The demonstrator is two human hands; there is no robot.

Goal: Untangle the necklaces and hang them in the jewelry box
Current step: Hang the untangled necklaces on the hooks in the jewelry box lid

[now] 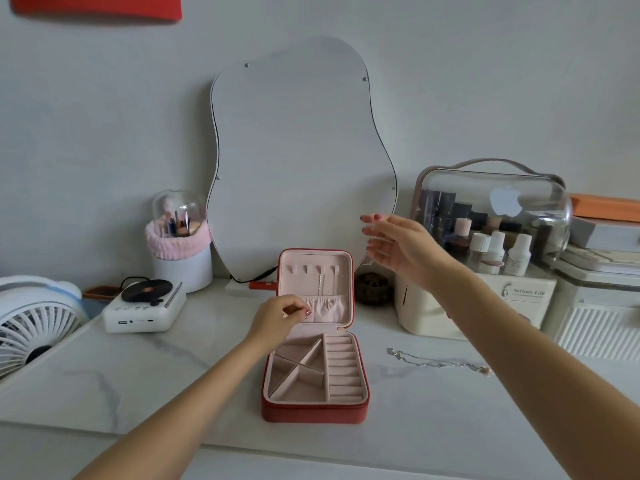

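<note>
Head view: white marble tabletop (pixel 450 410), grey wall, left hand (pixel 277 318) curled at jewelry box (pixel 313 407), right hand (pixel 398 249) spread

A pale grey wall (pixel 104 126) rises behind both hands, evenly lit by soft daylight. A red panel (pixel 97 6) hangs high up, above and left of the left hand. Leaning on the wall between and beyond the hands stands a wavy-edged mirror (pixel 298 150), reflecting plain grey. Under the hands spreads a white marble-look countertop (pixel 138 382) with faint grey veins. Far left of the left hand sits a white desk fan (pixel 34 327). Right of the right hand stands a clear-lidded cosmetics organiser (pixel 491 216).
</note>
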